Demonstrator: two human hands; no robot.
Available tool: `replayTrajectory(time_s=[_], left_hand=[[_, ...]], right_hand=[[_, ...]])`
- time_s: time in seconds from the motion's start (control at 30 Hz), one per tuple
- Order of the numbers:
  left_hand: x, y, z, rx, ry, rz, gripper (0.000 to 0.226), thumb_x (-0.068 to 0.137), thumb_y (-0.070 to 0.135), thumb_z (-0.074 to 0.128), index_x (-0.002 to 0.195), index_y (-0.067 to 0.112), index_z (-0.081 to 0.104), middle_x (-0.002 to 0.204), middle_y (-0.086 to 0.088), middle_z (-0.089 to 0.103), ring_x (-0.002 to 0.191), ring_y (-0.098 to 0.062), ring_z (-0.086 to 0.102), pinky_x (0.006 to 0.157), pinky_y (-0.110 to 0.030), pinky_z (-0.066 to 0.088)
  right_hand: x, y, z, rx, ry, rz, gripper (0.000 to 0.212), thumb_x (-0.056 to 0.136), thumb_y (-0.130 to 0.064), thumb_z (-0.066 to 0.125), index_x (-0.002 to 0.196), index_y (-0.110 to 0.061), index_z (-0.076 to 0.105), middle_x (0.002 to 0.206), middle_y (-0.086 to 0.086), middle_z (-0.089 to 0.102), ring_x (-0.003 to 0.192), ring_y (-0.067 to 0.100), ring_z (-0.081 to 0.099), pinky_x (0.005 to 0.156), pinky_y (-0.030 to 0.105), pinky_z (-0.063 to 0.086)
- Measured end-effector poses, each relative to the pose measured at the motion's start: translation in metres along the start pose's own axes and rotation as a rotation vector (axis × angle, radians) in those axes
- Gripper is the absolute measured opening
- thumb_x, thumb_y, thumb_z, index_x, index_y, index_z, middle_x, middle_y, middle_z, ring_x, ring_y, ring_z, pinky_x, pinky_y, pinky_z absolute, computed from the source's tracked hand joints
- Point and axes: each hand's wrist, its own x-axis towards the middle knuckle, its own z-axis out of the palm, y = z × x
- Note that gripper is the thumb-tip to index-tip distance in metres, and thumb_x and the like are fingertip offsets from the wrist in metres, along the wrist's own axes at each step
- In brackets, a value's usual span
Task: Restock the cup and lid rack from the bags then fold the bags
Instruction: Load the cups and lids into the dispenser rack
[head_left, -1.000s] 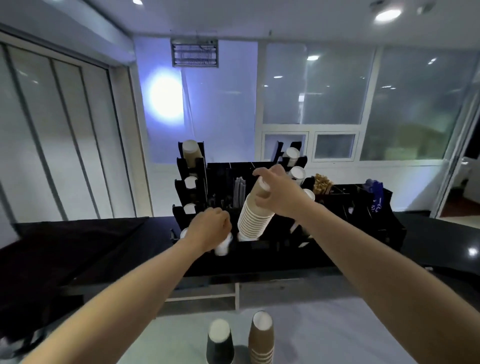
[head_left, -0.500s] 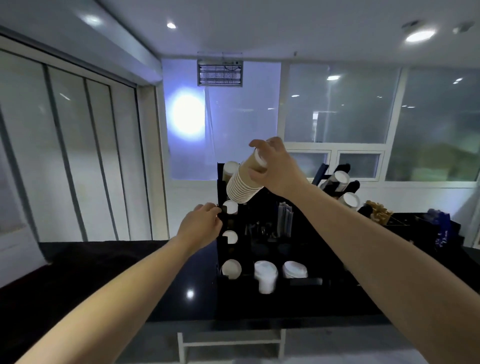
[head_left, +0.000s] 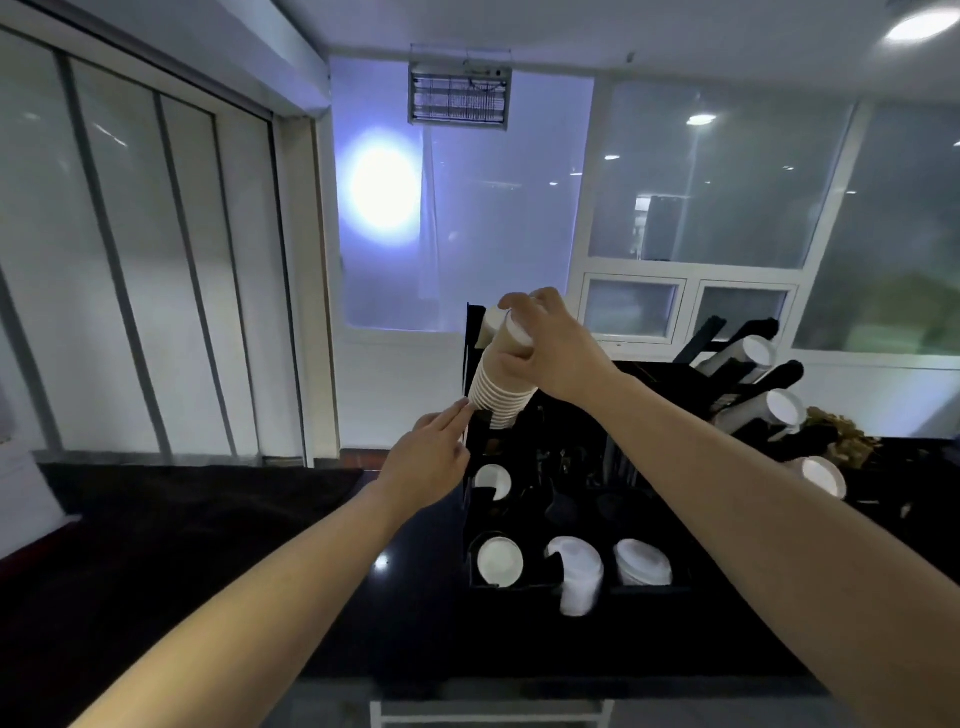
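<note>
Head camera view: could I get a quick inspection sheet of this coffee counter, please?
Surface: black counter, glossy.
Job's things: black cup and lid rack; stack of paper cups tilted at its upper left slot; white lids in front compartments.
Clutter: stirrers in the middle; cup tubes at right.
Grippers: right hand grips the stack's top; left hand, fingers straight, touches its lower end.
Cables: nothing seen.
Surroundings: glass partitions, wall-mounted insect trap.
</note>
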Motion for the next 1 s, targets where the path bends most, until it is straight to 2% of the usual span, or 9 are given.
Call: replayTrajectory(time_s=[0.2,0.4,0.6,0.7,0.77,0.83,0.9,0.97,1.0], left_hand=[[0.003,-0.01,0.011,-0.073,0.089,0.059,0.065,0.096,0.016,0.046,0.158,0.023,0.028,0.163,0.009,0.03,0.146,-0.015,0.029,0.109,-0.037,0.045],[0.011,-0.012,0.015,-0.178,0.185,0.048,0.063,0.089,0.007,0.05,0.15,0.022,0.043,0.149,0.003,0.051,0.139,-0.014,0.038,0.108,-0.034,0.045],[0.004,-0.006,0.018,-0.13,0.201,0.041,0.068,0.088,0.009,0.053,0.152,0.025,0.038,0.152,0.007,0.047,0.137,-0.014,0.038,0.094,-0.028,0.047],[-0.004,0.003,0.015,-0.024,0.17,0.02,0.064,0.092,0.013,0.051,0.154,0.019,0.038,0.157,0.004,0.042,0.144,-0.019,0.033,0.107,-0.037,0.043],[-0.017,0.013,0.012,0.001,0.181,0.033,0.057,0.092,0.016,0.051,0.149,0.015,0.046,0.152,-0.001,0.048,0.142,-0.023,0.038,0.112,-0.041,0.042],[-0.03,0.024,0.01,0.014,0.227,0.056,0.047,0.092,0.02,0.053,0.139,0.014,0.057,0.142,-0.001,0.057,0.135,-0.022,0.046,0.109,-0.041,0.044],[-0.045,0.038,0.011,0.008,0.272,0.065,0.039,0.092,0.02,0.055,0.129,0.015,0.064,0.134,0.001,0.061,0.13,-0.019,0.048,0.108,-0.036,0.044],[-0.06,0.055,0.014,-0.019,0.279,0.079,0.034,0.091,0.017,0.058,0.124,0.014,0.067,0.131,0.002,0.062,0.127,-0.016,0.049,0.108,-0.033,0.044],[-0.067,0.065,0.017,-0.027,0.273,0.096,0.032,0.09,0.015,0.058,0.121,0.014,0.068,0.129,0.002,0.063,0.125,-0.017,0.051,0.107,-0.034,0.045]], right_hand=[[-0.003,0.028,0.05,-0.022,-0.133,0.012,0.07,0.091,-0.031,0.07,0.152,-0.037,0.035,0.159,0.003,0.023,0.133,0.032,0.045,0.104,0.038,0.041],[-0.007,0.027,0.086,0.027,0.02,0.001,0.065,0.09,-0.034,0.068,0.15,-0.04,0.042,0.154,-0.001,0.031,0.129,0.029,0.046,0.103,0.042,0.046],[-0.007,0.029,0.084,-0.031,-0.039,0.012,0.07,0.093,-0.039,0.063,0.153,-0.046,0.029,0.157,-0.004,0.022,0.132,0.029,0.045,0.097,0.043,0.05],[-0.006,0.028,0.073,0.014,-0.169,0.031,0.078,0.092,-0.045,0.064,0.155,-0.048,0.018,0.166,-0.006,0.009,0.142,0.027,0.036,0.107,0.039,0.041],[-0.016,0.03,0.06,0.122,-0.15,0.053,0.076,0.093,-0.047,0.062,0.155,-0.045,0.02,0.167,-0.004,0.015,0.14,0.023,0.04,0.108,0.034,0.038],[-0.033,0.033,0.048,0.139,-0.013,0.087,0.058,0.097,-0.043,0.058,0.15,-0.033,0.037,0.156,-0.001,0.04,0.129,0.021,0.051,0.102,0.033,0.042],[-0.057,0.037,0.037,0.102,0.103,0.13,0.032,0.097,-0.037,0.056,0.126,-0.022,0.057,0.125,-0.001,0.061,0.109,0.022,0.06,0.089,0.034,0.048],[-0.084,0.04,0.027,0.09,0.143,0.178,0.012,0.095,-0.031,0.057,0.09,-0.02,0.055,0.09,-0.004,0.058,0.079,0.018,0.057,0.067,0.033,0.043],[-0.099,0.042,0.021,0.078,0.121,0.213,0.02,0.093,-0.03,0.057,0.079,-0.02,0.048,0.078,-0.004,0.053,0.069,0.018,0.053,0.059,0.033,0.04]])
